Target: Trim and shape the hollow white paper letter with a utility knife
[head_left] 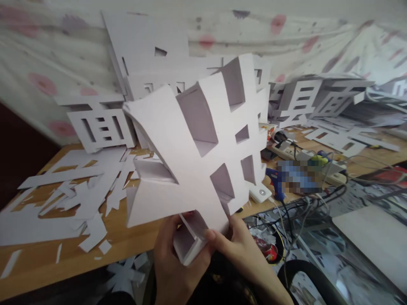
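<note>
I hold a large white three-dimensional paper character (197, 148) up in front of me, tilted, with several rectangular openings through it. My left hand (173, 264) grips its lower end from below, fingers wrapped round the bottom stem. My right hand (241, 250) pinches the same lower edge, thumb pressed on the front face. Both hands are closed on the piece.
A wooden table (133, 241) carries flat white paper offcuts (73, 199) at left. More white 3D characters (101, 127) lean against the floral cloth behind, others (305, 101) at right. A blue glue gun (275, 182), a power strip (286, 148) and cables lie at right. A white board (375, 237) lies lower right.
</note>
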Tool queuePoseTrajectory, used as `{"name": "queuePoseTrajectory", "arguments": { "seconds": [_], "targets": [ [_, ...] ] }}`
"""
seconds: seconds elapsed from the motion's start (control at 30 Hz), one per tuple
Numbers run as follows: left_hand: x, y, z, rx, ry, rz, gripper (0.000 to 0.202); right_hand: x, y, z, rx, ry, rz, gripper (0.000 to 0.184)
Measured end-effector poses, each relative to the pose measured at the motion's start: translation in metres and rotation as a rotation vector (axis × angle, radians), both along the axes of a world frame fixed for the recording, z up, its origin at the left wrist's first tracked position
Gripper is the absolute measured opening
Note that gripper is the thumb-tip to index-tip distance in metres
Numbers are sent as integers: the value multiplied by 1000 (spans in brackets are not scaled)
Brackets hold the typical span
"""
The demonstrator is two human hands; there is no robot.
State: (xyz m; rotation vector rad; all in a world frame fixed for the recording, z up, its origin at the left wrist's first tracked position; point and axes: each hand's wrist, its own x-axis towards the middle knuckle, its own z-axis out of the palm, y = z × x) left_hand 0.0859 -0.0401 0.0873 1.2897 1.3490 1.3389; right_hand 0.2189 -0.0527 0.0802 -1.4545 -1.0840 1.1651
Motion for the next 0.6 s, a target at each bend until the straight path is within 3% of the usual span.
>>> {"name": "queuePoseTrajectory", "arguments": {
  "seconds": [0.2, 0.33, 0.6],
  "targets": [
    [-4, 6, -13, 73, 87, -22, 42, 8, 7, 1, 9, 24, 117, 38],
    [-7, 12, -22, 189, 184, 1, 39, 11, 12, 0, -19, -47, 142, 36],
    [-9, 14, -21, 333, 386, 91, 36, 8, 17, 5, -21, -29, 179, 26]
  ]
}}
